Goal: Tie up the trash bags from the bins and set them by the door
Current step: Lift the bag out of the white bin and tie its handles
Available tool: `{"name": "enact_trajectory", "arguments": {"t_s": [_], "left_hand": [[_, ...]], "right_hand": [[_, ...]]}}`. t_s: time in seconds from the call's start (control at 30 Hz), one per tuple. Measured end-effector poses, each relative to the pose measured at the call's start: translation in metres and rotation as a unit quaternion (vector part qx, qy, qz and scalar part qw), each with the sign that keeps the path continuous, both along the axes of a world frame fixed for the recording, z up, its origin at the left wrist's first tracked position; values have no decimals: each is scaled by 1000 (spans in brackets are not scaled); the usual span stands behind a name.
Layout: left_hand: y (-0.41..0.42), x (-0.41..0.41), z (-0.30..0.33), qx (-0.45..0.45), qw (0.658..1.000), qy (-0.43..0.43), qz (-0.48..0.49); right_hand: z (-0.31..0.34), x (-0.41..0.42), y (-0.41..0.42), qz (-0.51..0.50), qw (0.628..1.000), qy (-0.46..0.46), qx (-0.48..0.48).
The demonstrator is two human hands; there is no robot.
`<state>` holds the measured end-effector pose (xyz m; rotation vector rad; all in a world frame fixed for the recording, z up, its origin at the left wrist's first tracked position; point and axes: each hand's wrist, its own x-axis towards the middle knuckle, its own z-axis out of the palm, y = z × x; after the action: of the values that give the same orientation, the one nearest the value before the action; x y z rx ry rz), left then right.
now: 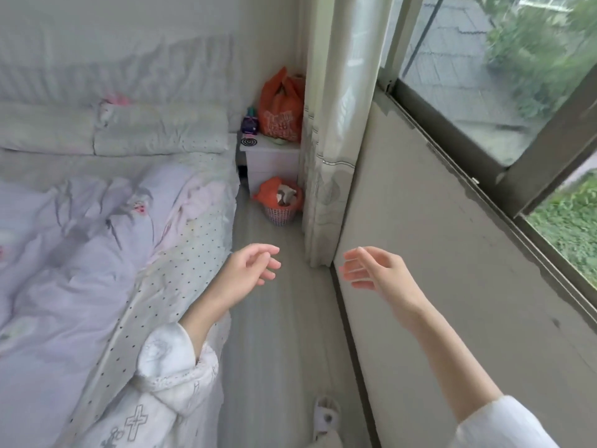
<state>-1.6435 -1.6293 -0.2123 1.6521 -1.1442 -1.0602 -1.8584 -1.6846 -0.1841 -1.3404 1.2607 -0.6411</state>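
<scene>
Hands: left hand (255,270) and right hand (371,270) loosely uncurled, nothing held.
Risk: orange bin liner (274,193), mid-frame, overfilled; contents may be spilled when lifted.

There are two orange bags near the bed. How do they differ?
The orange bag on the nightstand stands upright and free, its handles pointing up; the orange bag in the bin lines a small basket on the floor, with its mouth open and trash showing. The first looks larger. Both are orange plastic, and neither hand touches them.
</scene>
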Motion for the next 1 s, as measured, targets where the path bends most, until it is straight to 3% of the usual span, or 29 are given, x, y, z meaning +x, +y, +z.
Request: {"name": "enact_trajectory", "arguments": {"t_s": [0.43,1.0], "left_hand": [[-276,83,-9,36,990,27,134],[-631,277,-116,158,980,56,106]], "right_hand": [[-12,116,-334,115,992,-12,44],[-131,320,-668,35,988,-1,150]]}}
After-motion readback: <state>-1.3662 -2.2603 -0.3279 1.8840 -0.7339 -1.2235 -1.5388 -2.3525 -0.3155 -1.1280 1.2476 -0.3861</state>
